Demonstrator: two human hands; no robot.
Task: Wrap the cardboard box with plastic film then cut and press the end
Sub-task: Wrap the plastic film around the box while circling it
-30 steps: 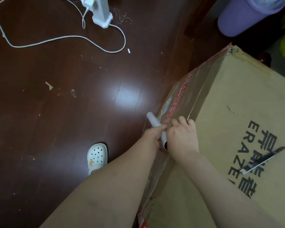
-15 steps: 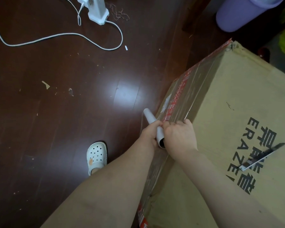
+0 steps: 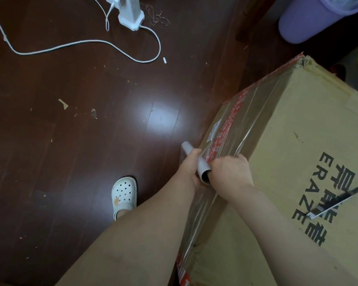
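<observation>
A large cardboard box (image 3: pixel 287 145) with black print fills the right half of the view. Clear plastic film (image 3: pixel 242 124) lies stretched over its left side, above red tape. A grey film roll (image 3: pixel 201 165) sits at the box's upper left edge. My left hand (image 3: pixel 189 168) grips the roll around its middle. My right hand (image 3: pixel 228 174) holds the roll's near end, knuckles up, fingers curled against the film at the box edge. A metal cutter blade (image 3: pixel 337 202) lies loose on top of the box, to the right of my right arm.
Dark wooden floor (image 3: pixel 70 162) spreads to the left, with small scraps on it. A white power strip (image 3: pixel 130 13) and cable (image 3: pixel 81 44) lie at the top. My foot in a white clog (image 3: pixel 124 193) stands near the box. A purple bin (image 3: pixel 316 15) stands top right.
Both hands have kept hold of the roll and shifted slightly along the box's left edge. The view has tilted a little. The cutter blade has stayed put.
</observation>
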